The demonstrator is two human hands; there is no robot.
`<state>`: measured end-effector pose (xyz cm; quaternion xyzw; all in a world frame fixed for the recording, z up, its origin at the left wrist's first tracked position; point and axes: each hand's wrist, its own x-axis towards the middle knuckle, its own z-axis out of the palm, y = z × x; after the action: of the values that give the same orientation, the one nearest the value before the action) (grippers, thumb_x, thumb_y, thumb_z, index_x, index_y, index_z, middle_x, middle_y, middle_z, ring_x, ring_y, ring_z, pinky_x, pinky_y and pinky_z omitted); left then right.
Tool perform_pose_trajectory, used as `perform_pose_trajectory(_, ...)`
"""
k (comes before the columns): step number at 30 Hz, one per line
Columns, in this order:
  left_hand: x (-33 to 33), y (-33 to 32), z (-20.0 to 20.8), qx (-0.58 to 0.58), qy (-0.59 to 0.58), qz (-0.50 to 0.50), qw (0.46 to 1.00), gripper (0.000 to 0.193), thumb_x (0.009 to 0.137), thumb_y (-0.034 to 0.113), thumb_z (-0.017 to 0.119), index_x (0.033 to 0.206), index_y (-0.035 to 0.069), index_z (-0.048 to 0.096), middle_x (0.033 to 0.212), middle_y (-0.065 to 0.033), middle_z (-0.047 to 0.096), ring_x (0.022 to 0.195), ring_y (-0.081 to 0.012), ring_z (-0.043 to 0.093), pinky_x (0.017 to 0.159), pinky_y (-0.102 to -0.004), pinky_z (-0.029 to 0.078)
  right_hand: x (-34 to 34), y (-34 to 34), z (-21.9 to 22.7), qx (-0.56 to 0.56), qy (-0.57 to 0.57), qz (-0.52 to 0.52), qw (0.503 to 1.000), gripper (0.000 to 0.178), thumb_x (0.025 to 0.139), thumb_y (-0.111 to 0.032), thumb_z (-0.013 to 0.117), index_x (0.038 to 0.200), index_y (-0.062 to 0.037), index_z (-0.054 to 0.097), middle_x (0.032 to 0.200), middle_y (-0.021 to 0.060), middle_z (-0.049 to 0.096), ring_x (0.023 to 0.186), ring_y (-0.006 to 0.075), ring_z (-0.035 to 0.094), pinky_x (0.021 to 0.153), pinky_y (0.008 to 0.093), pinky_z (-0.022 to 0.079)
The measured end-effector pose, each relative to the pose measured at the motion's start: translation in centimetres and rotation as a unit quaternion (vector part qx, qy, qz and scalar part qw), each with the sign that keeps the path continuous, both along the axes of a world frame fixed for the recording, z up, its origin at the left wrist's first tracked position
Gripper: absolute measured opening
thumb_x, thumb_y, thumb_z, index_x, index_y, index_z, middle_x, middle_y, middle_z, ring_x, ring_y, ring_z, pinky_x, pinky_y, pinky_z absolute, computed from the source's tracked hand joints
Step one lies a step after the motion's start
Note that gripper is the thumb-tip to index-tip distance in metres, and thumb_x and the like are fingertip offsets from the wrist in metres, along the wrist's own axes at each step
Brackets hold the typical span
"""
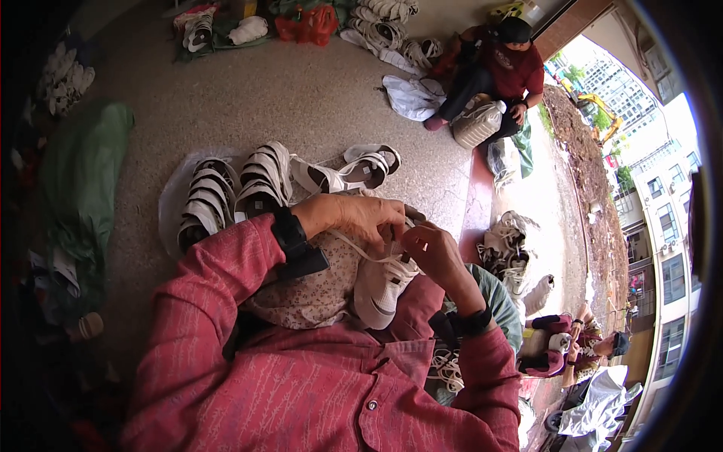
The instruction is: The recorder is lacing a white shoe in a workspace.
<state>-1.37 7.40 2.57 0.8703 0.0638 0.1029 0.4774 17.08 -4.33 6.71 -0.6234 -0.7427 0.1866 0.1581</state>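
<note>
A white sneaker [379, 292] rests on my lap, its toe pointing toward my body. Loose white shoelace [348, 242] trails from its lacing. At the shoe's upper end, my left hand [361, 217] is closed with bent fingers around the lace by the collar. Close beside it, my right hand [439, 260] pinches at the lace on the shoe's right side; its fingertips are partly hidden. Beneath the shoe and left wrist lies a flowered cloth [301, 290] over my legs.
Nested white shoes [207, 197] stand in rows on a plastic sheet ahead, with two single shoes [369, 169] beside them. More shoes [512, 245] are heaped at right. A seated person [512, 71] is at far right, another person [580, 343] at lower right. Green sacking [83, 181] lies left.
</note>
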Motion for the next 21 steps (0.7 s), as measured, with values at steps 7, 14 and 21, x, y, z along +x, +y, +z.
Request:
perform_pose_trajectory(7, 0.4, 0.6, -1.0, 0.003, -0.012, -0.008, 1.000, 0.026, 0.067, 0.011, 0.073, 0.088, 0.004, 0.061, 0.098, -0.0046, 0.054, 0.091, -0.0190, 0.056, 0.079, -0.0306, 0.046, 1.5, 1.1, -2.3, -0.027, 0.101, 0.085, 0.991, 0.017, 0.076, -0.008, 0.074, 0.093, -0.0079, 0.072, 0.083, 0.0064, 0.061, 0.078, 0.0192, 0.063, 0.066, 0.0310, 0.049)
perform_pose_trajectory(14, 0.5, 0.7, -3.0, -0.047, -0.048, -0.017, 0.998, 0.023, 0.068, 0.008, 0.073, 0.087, 0.005, 0.060, 0.085, -0.0017, 0.056, 0.085, -0.0158, 0.055, 0.078, -0.0294, 0.045, 0.7, 0.7, -3.2, 0.026, 0.096, 0.120, 0.988, 0.011, 0.078, -0.007, 0.072, 0.088, -0.0053, 0.070, 0.083, 0.0033, 0.059, 0.073, 0.0170, 0.059, 0.067, 0.0297, 0.048)
perform_pose_trajectory(21, -0.1, -0.7, -0.8, -0.083, -0.028, 0.016, 0.996, 0.024, 0.074, 0.007, 0.070, 0.098, 0.007, 0.063, 0.099, -0.0026, 0.055, 0.087, -0.0124, 0.056, 0.076, -0.0269, 0.048, 4.8, 1.6, 1.1, 0.216, -0.102, 0.019, 0.971, 0.002, 0.075, -0.007, 0.065, 0.077, -0.0068, 0.065, 0.084, 0.0088, 0.062, 0.075, 0.0266, 0.062, 0.062, 0.0357, 0.048)
